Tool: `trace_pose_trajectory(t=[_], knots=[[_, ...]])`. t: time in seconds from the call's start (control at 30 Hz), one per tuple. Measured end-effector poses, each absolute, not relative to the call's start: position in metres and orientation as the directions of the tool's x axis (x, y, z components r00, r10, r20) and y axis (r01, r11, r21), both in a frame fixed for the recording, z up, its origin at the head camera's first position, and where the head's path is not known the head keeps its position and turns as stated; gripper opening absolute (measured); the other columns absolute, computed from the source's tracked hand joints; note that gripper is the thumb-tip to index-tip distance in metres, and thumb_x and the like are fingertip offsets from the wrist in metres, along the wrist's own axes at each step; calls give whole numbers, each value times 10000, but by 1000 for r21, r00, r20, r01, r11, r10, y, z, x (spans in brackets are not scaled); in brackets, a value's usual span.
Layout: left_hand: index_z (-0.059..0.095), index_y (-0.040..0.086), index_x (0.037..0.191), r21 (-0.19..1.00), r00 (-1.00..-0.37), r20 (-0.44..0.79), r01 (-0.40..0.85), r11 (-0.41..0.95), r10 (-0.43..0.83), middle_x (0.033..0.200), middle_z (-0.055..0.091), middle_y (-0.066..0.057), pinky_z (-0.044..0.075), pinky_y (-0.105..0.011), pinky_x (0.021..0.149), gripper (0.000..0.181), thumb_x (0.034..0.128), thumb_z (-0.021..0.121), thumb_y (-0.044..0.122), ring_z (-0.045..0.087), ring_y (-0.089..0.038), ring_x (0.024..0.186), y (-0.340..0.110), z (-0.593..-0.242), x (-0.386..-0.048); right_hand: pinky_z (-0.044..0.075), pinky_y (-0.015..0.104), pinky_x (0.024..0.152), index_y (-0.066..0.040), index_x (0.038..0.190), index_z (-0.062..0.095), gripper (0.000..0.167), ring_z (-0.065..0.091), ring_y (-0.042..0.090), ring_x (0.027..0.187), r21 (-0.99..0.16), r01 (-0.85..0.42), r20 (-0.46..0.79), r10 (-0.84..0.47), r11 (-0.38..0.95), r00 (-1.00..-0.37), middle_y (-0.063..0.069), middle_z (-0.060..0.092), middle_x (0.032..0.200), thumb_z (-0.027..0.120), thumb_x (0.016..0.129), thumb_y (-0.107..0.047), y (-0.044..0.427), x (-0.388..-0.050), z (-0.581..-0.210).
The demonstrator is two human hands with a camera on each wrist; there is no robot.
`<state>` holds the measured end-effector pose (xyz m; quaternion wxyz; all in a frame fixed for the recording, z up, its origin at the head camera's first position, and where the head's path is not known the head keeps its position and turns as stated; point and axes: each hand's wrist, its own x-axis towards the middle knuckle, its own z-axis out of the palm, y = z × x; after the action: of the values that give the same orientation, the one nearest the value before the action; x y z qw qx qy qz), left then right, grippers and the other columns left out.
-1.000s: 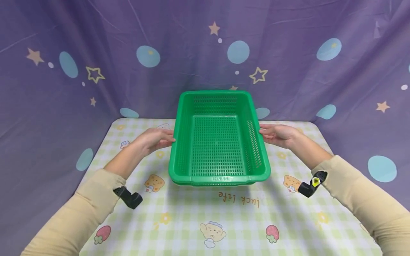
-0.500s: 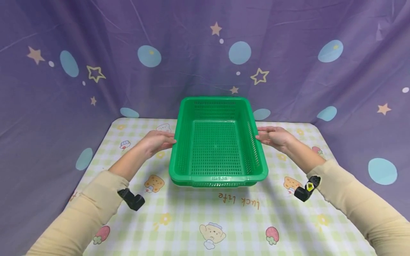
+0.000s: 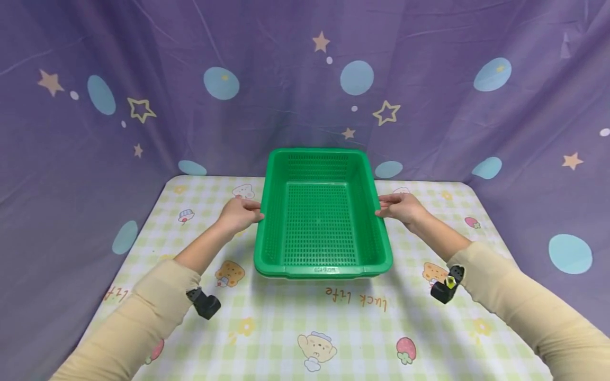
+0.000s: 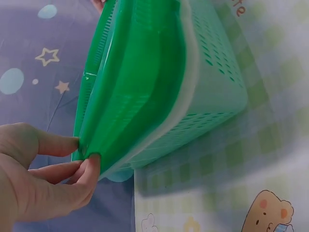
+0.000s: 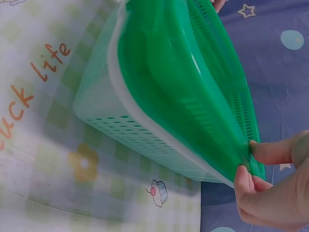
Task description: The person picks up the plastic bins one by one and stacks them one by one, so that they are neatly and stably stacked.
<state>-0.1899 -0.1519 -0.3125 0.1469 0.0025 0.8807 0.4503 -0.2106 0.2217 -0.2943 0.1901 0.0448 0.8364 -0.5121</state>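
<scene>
A green plastic basket (image 3: pixel 319 227) with slotted walls and floor stands at the middle of the table. In the wrist views it sits nested in a paler basket (image 4: pixel 217 72) with a white rim (image 5: pixel 116 72); the head view hides most of that lower one. My left hand (image 3: pixel 240 214) pinches the green rim at the left side, thumb and fingers on either side of the edge (image 4: pixel 91 157). Opposite it, my right hand (image 3: pixel 402 208) pinches the right rim the same way. Nothing lies inside the green basket.
A checked tablecloth (image 3: pixel 281 328) with printed cartoon figures covers the table. Purple curtain (image 3: pixel 286 69) hangs close behind the table and along both sides. Each sleeve carries a small black camera (image 3: pixel 205 303) at the wrist.
Both hands have lowered the green basket, and its rim now sits closer over the one below. The right hand has shifted slightly left and down.
</scene>
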Motion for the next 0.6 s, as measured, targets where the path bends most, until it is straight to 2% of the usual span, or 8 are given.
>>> trace_pose_trajectory(t=[0.1,0.17,0.27,0.37,0.6], knots=[[494,-41,1365,758,-969,-225,-106,643,105,1383,520,-258,433,-476,1110,452,955,547,142,417,-388,1366,-148,-316,-189,508,245,1022,97,1432,352,575,458,351,1309,-813,258,-357,-98,523,-929,312,425,1423,580,912,12,221,-209,-297],[506,-36,1356,742,-973,-214,-104,663,87,1305,594,-236,475,-461,1068,445,953,553,147,538,-382,1250,-146,-319,-188,482,325,1070,91,1424,374,569,486,350,1272,-797,248,-347,-82,551,-934,306,454,1393,595,907,2,219,-208,-299],[516,-35,1346,729,-977,-200,-97,677,75,1286,610,-229,493,-457,1048,429,957,547,145,559,-373,1224,-145,-321,-185,461,404,1093,86,1411,400,563,542,297,1165,-781,239,-336,-65,576,-940,284,506,1331,615,899,-8,218,-204,-301],[519,-39,1342,725,-980,-185,-81,684,80,1273,614,-236,516,-450,1017,416,961,538,129,576,-371,1197,-144,-324,-182,468,432,1080,76,1406,416,571,548,264,1105,-769,234,-326,-51,595,-944,258,535,1272,637,888,-18,216,-199,-304],[551,-14,1324,748,-990,-138,-78,659,40,1227,646,-219,578,-378,870,396,952,561,123,630,-342,1095,-146,-330,-177,503,371,1037,44,1417,420,582,533,296,1175,-770,211,-296,-43,602,-954,253,535,1297,649,888,-32,216,-196,-311]])
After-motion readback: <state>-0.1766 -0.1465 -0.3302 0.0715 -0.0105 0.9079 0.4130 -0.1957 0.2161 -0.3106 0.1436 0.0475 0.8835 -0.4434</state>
